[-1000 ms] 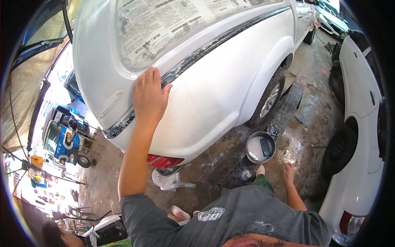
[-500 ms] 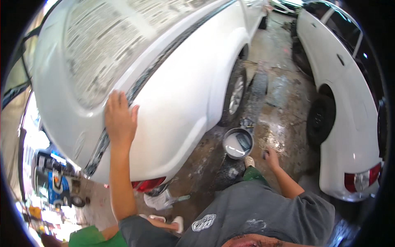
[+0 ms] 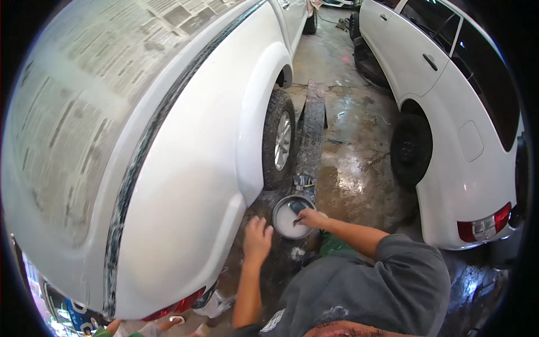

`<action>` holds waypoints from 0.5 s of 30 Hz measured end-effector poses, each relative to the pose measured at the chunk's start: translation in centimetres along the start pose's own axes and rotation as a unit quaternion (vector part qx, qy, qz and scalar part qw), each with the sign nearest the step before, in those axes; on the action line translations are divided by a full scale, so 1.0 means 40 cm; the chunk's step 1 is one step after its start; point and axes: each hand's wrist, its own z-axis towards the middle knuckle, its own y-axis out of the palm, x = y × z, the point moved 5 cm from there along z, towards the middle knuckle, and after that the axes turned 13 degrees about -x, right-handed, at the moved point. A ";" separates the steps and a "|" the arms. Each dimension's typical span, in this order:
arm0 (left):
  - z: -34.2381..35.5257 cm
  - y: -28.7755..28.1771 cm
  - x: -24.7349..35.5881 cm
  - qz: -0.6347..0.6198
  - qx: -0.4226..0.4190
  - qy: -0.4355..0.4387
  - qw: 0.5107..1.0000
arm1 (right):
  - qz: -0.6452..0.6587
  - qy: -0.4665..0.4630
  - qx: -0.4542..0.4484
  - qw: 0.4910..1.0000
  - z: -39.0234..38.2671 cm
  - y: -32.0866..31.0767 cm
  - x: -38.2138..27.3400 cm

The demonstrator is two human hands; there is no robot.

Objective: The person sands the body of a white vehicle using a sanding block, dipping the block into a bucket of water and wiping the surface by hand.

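My right hand reaches into a round metal bucket of milky liquid, fingers closed on a small dark object, too small to identify, beside a dark block in the bucket. My left hand hangs open with bent fingers left of the bucket, near the white vehicle's rear quarter. That vehicle has paper-masked rear glass, a dark streaky strip along its side and a red taillight.
A second white vehicle stands at the right. A dust-coated metal runner runs beside the near vehicle's rear wheel. A cable lies farther back. At the lower left are a pale plastic item and other people's legs.
My left hand has left the vehicle's strip and come down toward the bucket. My right hand has moved from low at the right into the bucket. My view has turned along the vehicle.
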 end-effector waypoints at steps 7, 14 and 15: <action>0.074 0.532 -0.132 -0.086 -0.222 -0.147 0.960 | -0.074 -0.003 -0.104 0.992 0.147 0.020 0.112; 0.242 0.722 -0.190 -0.064 -0.275 -0.230 0.931 | -0.174 0.042 -0.259 0.949 0.294 0.053 0.214; 0.268 0.737 -0.197 -0.069 -0.304 -0.251 0.917 | -0.188 0.026 -0.279 0.941 0.322 0.073 0.238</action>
